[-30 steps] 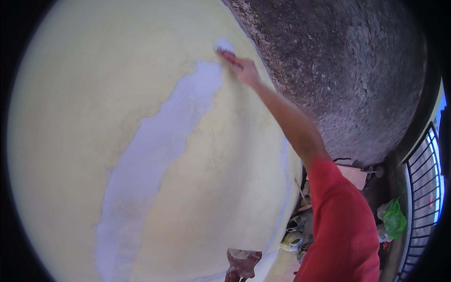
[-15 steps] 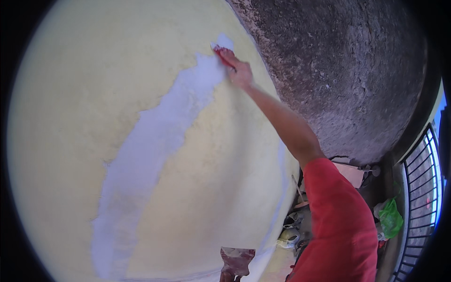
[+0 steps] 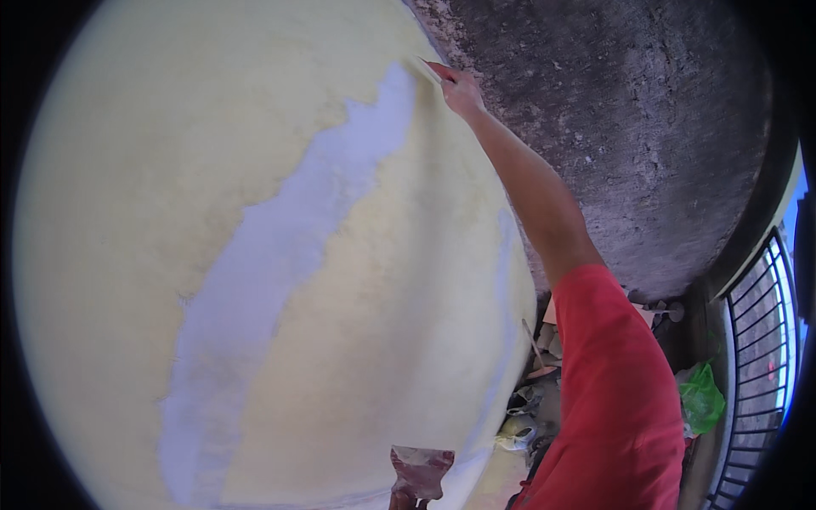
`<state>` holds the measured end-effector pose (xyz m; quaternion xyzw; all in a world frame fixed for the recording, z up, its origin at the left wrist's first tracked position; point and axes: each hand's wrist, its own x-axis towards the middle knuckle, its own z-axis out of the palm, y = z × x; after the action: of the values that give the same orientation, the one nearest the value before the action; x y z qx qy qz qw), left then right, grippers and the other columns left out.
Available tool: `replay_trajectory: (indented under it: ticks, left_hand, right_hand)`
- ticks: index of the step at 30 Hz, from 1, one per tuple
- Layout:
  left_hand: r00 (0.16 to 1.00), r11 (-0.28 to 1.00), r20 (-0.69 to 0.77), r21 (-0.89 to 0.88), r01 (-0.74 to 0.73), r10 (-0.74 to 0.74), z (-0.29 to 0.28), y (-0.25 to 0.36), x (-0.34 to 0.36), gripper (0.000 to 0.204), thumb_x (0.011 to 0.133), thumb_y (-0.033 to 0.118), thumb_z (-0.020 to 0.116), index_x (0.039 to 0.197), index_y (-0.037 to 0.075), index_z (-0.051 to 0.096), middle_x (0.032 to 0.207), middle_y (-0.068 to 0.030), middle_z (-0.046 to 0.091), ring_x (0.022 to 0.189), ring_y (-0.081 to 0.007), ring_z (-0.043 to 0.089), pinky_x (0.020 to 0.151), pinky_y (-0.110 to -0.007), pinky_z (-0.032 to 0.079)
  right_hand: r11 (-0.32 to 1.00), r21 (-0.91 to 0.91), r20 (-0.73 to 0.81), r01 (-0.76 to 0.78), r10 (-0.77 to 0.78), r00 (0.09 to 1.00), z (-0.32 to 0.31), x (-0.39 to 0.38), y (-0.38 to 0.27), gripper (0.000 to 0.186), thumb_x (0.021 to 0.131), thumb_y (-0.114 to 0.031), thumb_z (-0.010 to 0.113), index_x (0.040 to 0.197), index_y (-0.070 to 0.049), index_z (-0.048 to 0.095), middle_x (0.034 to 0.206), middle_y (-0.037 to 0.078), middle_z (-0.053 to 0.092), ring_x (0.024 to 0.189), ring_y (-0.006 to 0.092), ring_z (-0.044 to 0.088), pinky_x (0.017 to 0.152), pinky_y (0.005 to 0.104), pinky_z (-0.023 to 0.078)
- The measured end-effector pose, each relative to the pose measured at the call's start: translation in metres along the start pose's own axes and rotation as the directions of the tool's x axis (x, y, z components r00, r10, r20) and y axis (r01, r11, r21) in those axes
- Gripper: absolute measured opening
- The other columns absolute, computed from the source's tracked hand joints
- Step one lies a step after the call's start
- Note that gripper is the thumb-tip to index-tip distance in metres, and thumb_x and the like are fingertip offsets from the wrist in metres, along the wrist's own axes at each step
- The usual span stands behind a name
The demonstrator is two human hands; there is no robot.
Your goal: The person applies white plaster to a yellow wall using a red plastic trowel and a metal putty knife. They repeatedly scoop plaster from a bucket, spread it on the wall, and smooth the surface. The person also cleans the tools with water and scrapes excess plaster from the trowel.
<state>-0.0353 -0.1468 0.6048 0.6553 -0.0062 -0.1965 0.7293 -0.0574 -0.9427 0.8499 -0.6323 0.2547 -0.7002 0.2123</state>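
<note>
My right hand point(image 3: 464, 93) is stretched up high, its fingers closed around a putty knife point(image 3: 431, 71) seen nearly edge-on. That blade is close to the top of a long pale lilac-white patch of filler point(image 3: 263, 255) running down the cream wall point(image 3: 127, 212); whether it touches the wall, I cannot tell. Low in the picture, my left hand point(image 3: 408, 501) grips a second, broad putty knife point(image 3: 422, 470), its reddish, smeared blade pointing up. Most of the left hand is cut off by the lower edge.
A rough dark grey wall point(image 3: 629, 144) meets the cream one at the upper right. Below it lie a pale bag point(image 3: 516, 432), a stick point(image 3: 531, 344) and other clutter. A green plastic bag point(image 3: 702, 398) sits near a black barred railing point(image 3: 756, 357) at far right.
My right hand has moved up and right with its putty knife, off the patch's top, and the blade has turned edge-on. The left hand's knife has shifted slightly left in the picture.
</note>
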Motion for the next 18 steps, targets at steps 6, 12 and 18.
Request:
replay_trajectory:
  ticks: [6,12,18]
  left_hand:
    - [0.992,0.999,-0.117,0.013,-0.043,0.045,-0.022,-0.006,-0.039,0.044,0.097,0.032,0.069,0.128,0.001,0.067,0.119,-0.0109,0.072,0.106,-0.0231,0.069,0.076,-0.039,0.061]
    - [0.988,0.999,-0.153,-0.050,-0.014,0.006,-0.031,-0.003,-0.031,0.041,0.097,0.030,0.067,0.124,0.000,0.069,0.117,-0.0120,0.073,0.103,-0.0236,0.071,0.077,-0.039,0.061]
    - [0.988,0.996,-0.151,-0.082,-0.036,0.023,-0.028,-0.002,-0.029,0.039,0.097,0.030,0.068,0.124,0.002,0.069,0.111,-0.0096,0.074,0.100,-0.0224,0.070,0.081,-0.038,0.060]
  right_hand:
    - [0.991,0.134,0.204,-0.027,-0.001,0.979,0.052,-0.136,-0.066,0.058,0.087,-0.006,0.050,0.139,-0.028,0.065,0.124,0.014,0.069,0.113,0.0264,0.069,0.096,0.0371,0.055]
    - [0.913,0.400,0.371,0.078,-0.239,0.897,-0.001,-0.325,-0.146,0.043,0.099,-0.007,0.049,0.140,-0.007,0.063,0.139,0.015,0.065,0.135,0.0281,0.058,0.115,0.0378,0.043]
    - [0.979,0.071,-0.036,0.191,-0.189,0.981,0.008,-0.214,-0.055,0.052,0.089,0.000,0.054,0.141,-0.005,0.059,0.144,0.019,0.059,0.138,0.0338,0.054,0.117,0.0406,0.043]
